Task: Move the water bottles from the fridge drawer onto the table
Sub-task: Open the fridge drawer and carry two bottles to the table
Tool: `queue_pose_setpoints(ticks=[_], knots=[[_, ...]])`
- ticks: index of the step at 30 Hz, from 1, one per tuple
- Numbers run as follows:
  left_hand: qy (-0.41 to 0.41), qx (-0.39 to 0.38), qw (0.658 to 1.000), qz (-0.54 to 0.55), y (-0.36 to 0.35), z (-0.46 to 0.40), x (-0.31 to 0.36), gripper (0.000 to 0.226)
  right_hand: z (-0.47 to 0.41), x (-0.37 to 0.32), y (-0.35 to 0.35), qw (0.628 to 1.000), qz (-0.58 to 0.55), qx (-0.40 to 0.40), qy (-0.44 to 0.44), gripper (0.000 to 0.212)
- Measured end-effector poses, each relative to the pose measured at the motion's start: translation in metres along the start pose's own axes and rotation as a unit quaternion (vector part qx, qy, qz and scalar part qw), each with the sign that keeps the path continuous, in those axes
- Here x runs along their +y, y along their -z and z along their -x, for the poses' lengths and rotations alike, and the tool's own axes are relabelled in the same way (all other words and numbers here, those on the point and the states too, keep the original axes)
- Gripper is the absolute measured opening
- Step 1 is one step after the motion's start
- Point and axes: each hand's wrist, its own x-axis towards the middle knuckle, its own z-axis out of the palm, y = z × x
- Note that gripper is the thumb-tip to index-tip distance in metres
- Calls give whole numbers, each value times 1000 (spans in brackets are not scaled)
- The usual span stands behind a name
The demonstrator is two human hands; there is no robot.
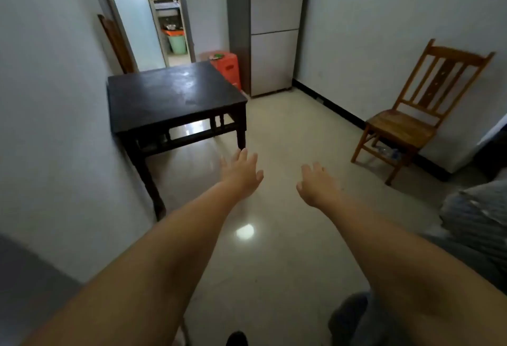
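1. Left hand: stretched forward over the floor, fingers spread and straight, holding nothing
2. Right hand: stretched forward beside it, fingers loosely spread, slightly bent, holding nothing
3. Fridge: stood at the far end of the room, every door and drawer closed; which front is the task's drawer could not be told
4. Water bottles: none visible; presumably inside the closed fridge, so their heading and long axis could not be told
5. Worktop: dark wooden table against the left wall, just before the fridge; no bottles on it
6. Progress, as a judgement: nothing done; approach, drawer opening and every transfer remained
7. Wooden chair: against the right wall, well apart from the worktop
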Motion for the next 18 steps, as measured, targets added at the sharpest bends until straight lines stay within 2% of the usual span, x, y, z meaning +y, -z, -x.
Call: queue_pose_setpoints(ticks=[6, 9, 18], knots=[[-26, -5, 1000, -7, 20, -98, -18, 55, -89, -4, 24, 998, -40, 4, -39, 49], [-45, -33, 998, -13, 21, -144, -14, 49, -130, 2, 27, 998, -41, -24, -38, 47], [-86, -57, 995, -1, 16, -303, 25, 45, -275, 62, 33, 997, -30, -60, -37, 47]])
